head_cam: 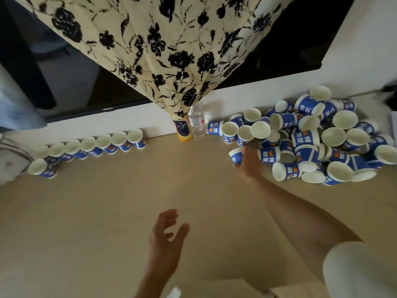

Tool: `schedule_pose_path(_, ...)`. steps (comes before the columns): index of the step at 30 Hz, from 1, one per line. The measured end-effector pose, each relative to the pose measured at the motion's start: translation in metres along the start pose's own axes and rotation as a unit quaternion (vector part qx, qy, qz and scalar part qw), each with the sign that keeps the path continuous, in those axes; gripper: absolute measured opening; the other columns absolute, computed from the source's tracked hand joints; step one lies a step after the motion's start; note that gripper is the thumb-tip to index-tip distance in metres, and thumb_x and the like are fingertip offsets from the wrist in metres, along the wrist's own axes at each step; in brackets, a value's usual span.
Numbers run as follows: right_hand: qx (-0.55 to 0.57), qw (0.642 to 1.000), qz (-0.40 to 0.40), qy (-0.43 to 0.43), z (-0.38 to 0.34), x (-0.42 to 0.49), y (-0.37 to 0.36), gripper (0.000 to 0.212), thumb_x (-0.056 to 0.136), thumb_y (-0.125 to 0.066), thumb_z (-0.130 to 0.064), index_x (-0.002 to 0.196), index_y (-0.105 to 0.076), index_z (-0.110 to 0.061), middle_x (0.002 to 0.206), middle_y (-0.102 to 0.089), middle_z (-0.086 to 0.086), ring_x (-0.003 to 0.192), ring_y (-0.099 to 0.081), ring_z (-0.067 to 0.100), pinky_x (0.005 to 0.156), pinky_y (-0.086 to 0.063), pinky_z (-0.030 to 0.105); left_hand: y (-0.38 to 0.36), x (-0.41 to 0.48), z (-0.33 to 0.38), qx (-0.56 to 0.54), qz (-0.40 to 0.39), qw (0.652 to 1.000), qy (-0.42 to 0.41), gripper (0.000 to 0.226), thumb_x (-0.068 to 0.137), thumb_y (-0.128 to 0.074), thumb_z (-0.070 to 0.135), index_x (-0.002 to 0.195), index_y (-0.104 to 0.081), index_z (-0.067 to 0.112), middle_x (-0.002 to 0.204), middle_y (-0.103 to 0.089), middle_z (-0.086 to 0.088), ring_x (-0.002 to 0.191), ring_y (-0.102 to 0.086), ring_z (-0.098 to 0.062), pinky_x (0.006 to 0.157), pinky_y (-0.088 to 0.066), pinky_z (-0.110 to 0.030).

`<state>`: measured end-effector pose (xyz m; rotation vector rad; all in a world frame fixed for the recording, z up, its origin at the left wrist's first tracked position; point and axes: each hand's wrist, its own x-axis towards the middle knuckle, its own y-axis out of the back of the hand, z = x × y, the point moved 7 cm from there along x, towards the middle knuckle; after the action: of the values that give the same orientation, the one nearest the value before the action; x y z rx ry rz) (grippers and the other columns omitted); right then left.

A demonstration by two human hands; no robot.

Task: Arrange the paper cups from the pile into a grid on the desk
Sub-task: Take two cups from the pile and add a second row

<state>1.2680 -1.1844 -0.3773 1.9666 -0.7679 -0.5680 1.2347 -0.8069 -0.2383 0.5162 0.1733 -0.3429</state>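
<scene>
- Your right grip (250,163) is at the near-left edge of the pile. Its fingers and thumb look curled round one blue-and-white cup (235,154). The cup is tilted, mouth toward the upper left, just beside its neighbours.
- Treat that cup as very light, thin-walled paper. It will likely go oval or crease under a hard squeeze, so hold it gently round the wall. Take it nearer the stiffer rolled rim or the base than the soft middle.
- The pile (322,143) lies jumbled on the right of the bench, with cups on their sides, upright and leaning on one another. Being so light, they will probably roll or topple if you brush them while lifting one out.
- Your left grip (165,235) hovers over the bare bench (107,211) nearer you, fingers loosely spread, holding nothing.
- Along the far left a row (90,145) of upright cups stands rim beside rim, with a front cup (39,167) standing before its left end. An empty cup tips easily, so set each one flat on its base.
- Between the row and the pile stand an orange bottle (182,131) and a clear bottle (196,124), under a hanging floral cloth (161,50).
</scene>
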Motion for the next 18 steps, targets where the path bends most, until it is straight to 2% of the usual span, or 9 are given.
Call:
schedule_pose_path(5,0.043,0.999,0.008,-0.021,0.006,-0.015,-0.012,0.064,0.083,-0.077,-0.027,0.133,-0.046,-0.002,0.129,-0.054,0.016,0.117,-0.056,0.034,0.092,-0.048,0.044,-0.012,0.001,0.009,0.025,-0.019,1.000,-0.004,0.034,0.085,-0.077,0.019,0.113,-0.061,0.030,0.111,-0.068,0.015,0.104,-0.062,0.001,0.083,-0.053,-0.026)
schedule_pose_path(8,0.189,0.979,0.006,-0.073,-0.001,-0.031,-0.002,0.057,0.075,-0.083,-0.022,0.118,-0.051,-0.004,0.108,-0.060,0.009,0.096,-0.063,0.029,0.073,-0.045,0.035,-0.019,0.007,0.011,0.038,-0.033,0.999,-0.001,0.033,0.085,-0.078,0.021,0.112,-0.061,0.031,0.111,-0.068,0.015,0.103,-0.062,0.001,0.082,-0.053,-0.026)
schedule_pose_path(11,0.374,0.922,-0.043,-0.086,-0.028,-0.068,0.011,0.064,0.071,-0.088,-0.018,0.121,-0.047,-0.013,0.101,-0.063,-0.001,0.079,-0.065,0.014,0.065,-0.049,0.022,-0.028,0.018,0.018,0.036,-0.051,0.998,0.007,0.030,0.086,-0.077,0.019,0.110,-0.061,0.029,0.112,-0.068,0.011,0.103,-0.063,-0.001,0.080,-0.052,-0.022)
schedule_pose_path(13,0.487,0.868,-0.077,-0.056,-0.050,-0.099,0.021,0.070,0.067,-0.090,-0.017,0.122,-0.046,-0.018,0.106,-0.063,0.000,0.081,-0.065,0.009,0.070,-0.052,0.018,-0.033,0.028,0.025,0.013,-0.049,0.999,0.014,0.029,0.087,-0.076,0.020,0.113,-0.063,0.023,0.112,-0.069,0.005,0.105,-0.064,-0.007,0.077,-0.049,-0.018)
schedule_pose_path(15,0.564,0.819,-0.101,-0.027,-0.063,-0.128,0.031,0.079,0.058,-0.091,-0.022,0.124,-0.046,-0.019,0.114,-0.063,0.007,0.091,-0.066,0.013,0.081,-0.056,0.026,-0.039,0.039,0.036,-0.007,-0.052,0.999,0.015,0.038,0.087,-0.076,0.026,0.122,-0.062,0.018,0.115,-0.068,0.004,0.109,-0.064,-0.009,0.077,-0.046,-0.013)
schedule_pose_path(18,0.610,0.784,-0.118,-0.007,-0.072,-0.161,0.045,0.082,0.059,-0.092,-0.015,0.126,-0.046,-0.018,0.119,-0.064,0.008,0.102,-0.067,0.022,0.093,-0.056,0.036,-0.055,0.049,0.056,-0.027,-0.074,0.997,0.003,0.052,0.084,-0.077,0.033,0.130,-0.059,0.018,0.118,-0.068,0.007,0.111,-0.064,-0.006,0.081,-0.048,-0.015)
